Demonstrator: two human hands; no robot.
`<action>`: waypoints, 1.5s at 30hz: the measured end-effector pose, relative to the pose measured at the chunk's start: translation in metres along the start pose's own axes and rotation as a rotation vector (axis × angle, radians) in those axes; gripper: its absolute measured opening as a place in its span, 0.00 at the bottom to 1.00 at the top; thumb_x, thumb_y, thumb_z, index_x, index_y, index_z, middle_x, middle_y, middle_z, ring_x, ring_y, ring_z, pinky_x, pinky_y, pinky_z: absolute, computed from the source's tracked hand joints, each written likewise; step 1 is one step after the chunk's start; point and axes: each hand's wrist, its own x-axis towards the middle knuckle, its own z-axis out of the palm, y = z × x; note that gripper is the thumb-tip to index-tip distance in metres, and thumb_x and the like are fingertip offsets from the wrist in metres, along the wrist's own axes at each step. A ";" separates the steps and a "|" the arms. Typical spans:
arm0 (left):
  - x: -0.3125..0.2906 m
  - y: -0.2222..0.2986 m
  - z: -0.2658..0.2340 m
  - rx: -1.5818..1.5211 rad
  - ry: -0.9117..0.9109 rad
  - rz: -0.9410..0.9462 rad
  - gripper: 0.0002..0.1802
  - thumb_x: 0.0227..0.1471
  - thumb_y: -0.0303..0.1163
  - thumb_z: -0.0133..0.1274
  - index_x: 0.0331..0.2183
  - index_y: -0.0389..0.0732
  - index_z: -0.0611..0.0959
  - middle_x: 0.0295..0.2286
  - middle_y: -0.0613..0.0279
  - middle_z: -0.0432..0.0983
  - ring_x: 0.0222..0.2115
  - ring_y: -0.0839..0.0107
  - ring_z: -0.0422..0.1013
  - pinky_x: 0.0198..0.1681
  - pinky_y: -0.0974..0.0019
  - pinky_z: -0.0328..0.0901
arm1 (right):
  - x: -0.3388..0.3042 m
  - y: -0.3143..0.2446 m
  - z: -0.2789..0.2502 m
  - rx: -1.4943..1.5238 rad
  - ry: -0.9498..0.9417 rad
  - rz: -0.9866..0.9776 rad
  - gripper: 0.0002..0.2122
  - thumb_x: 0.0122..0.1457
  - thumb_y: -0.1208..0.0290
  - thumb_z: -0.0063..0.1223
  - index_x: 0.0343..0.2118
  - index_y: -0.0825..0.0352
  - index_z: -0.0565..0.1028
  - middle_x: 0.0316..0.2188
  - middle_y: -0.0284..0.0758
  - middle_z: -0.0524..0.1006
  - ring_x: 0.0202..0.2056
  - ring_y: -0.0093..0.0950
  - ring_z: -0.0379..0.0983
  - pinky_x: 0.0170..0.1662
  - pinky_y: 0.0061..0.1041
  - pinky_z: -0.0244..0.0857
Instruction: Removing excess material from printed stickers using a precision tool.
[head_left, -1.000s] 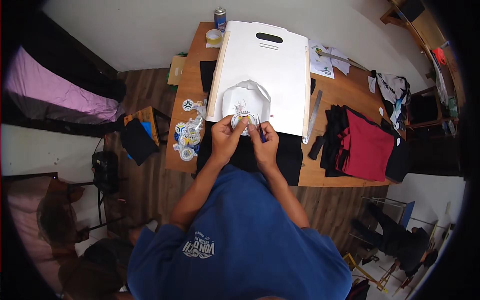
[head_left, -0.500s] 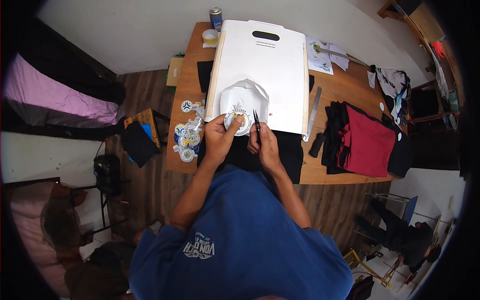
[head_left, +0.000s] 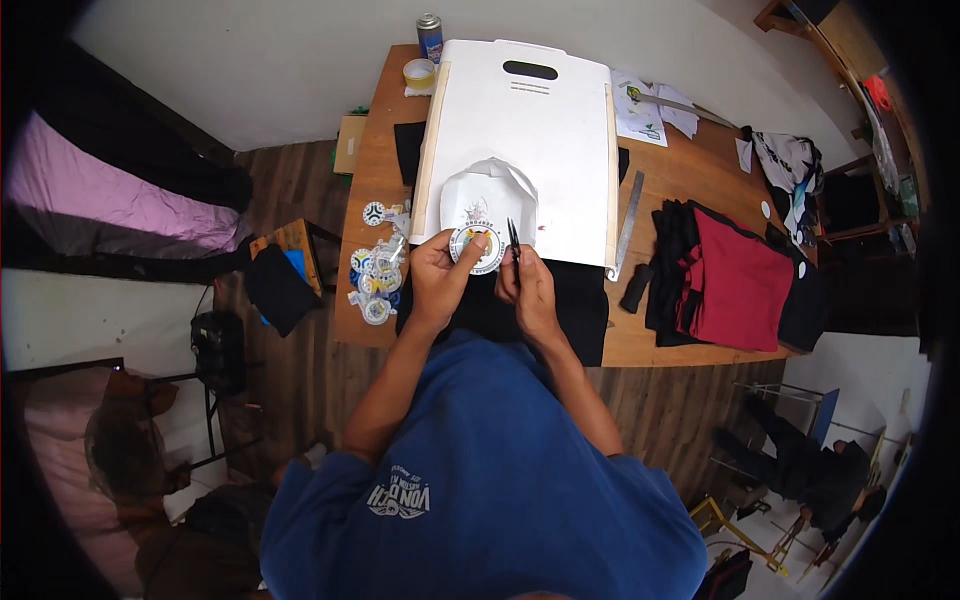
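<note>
Right hand, we noted, gripped small dark snips, blades pointing away from the body, long axis nearly upright in view. Left hand, the nearer, pinched a round white badge, thumb across its face. We recorded the badge just left of the blades, over the near part of the paper tray; blade-to-rim contact we could not tell. Our forearms converged from below.
</note>
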 end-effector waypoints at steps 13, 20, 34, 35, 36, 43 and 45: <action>0.002 -0.010 0.010 0.017 -0.011 0.028 0.07 0.53 0.24 0.56 0.34 0.30 0.80 0.29 0.62 0.78 0.29 0.82 0.72 0.34 0.78 0.66 | 0.001 -0.007 -0.008 0.019 0.011 -0.025 0.17 0.69 0.57 0.29 0.34 0.66 0.65 0.15 0.25 0.57 0.15 0.16 0.49 0.20 0.16 0.46; -0.003 -0.001 0.009 0.059 -0.096 -0.019 0.07 0.53 0.23 0.55 0.35 0.30 0.80 0.31 0.61 0.78 0.30 0.81 0.72 0.35 0.77 0.66 | 0.008 -0.022 -0.001 -0.095 0.120 0.034 0.07 0.62 0.69 0.50 0.37 0.66 0.68 0.18 0.21 0.64 0.17 0.09 0.53 0.20 0.13 0.46; 0.000 -0.008 0.020 0.084 -0.034 0.002 0.06 0.53 0.24 0.56 0.33 0.31 0.80 0.28 0.62 0.78 0.28 0.81 0.73 0.32 0.77 0.66 | -0.005 -0.021 -0.015 0.005 -0.023 0.022 0.17 0.69 0.58 0.30 0.36 0.69 0.67 0.15 0.24 0.55 0.17 0.15 0.48 0.21 0.16 0.46; 0.000 -0.010 0.020 0.081 -0.038 -0.002 0.06 0.52 0.24 0.56 0.33 0.31 0.81 0.28 0.62 0.78 0.28 0.81 0.72 0.32 0.78 0.66 | -0.004 -0.020 -0.017 -0.002 -0.029 0.024 0.17 0.69 0.58 0.31 0.36 0.68 0.67 0.15 0.24 0.55 0.17 0.15 0.48 0.21 0.16 0.45; 0.000 -0.011 0.020 0.079 -0.040 -0.005 0.06 0.52 0.24 0.56 0.33 0.31 0.81 0.28 0.62 0.78 0.27 0.82 0.72 0.32 0.78 0.66 | -0.004 -0.019 -0.019 -0.008 -0.036 0.025 0.17 0.69 0.58 0.31 0.35 0.68 0.67 0.15 0.24 0.55 0.17 0.15 0.48 0.21 0.16 0.45; 0.001 -0.012 0.021 0.096 -0.035 -0.021 0.06 0.52 0.25 0.57 0.32 0.32 0.81 0.27 0.63 0.78 0.27 0.82 0.72 0.31 0.78 0.65 | -0.002 -0.022 -0.018 -0.004 -0.025 0.040 0.17 0.69 0.58 0.32 0.32 0.67 0.67 0.14 0.23 0.55 0.16 0.14 0.47 0.21 0.17 0.44; 0.000 -0.012 0.019 0.106 -0.025 -0.018 0.06 0.52 0.25 0.57 0.32 0.32 0.81 0.27 0.63 0.78 0.27 0.82 0.72 0.31 0.78 0.65 | -0.002 -0.020 -0.017 0.000 -0.023 0.059 0.17 0.69 0.59 0.32 0.32 0.67 0.67 0.14 0.23 0.55 0.16 0.14 0.47 0.21 0.17 0.44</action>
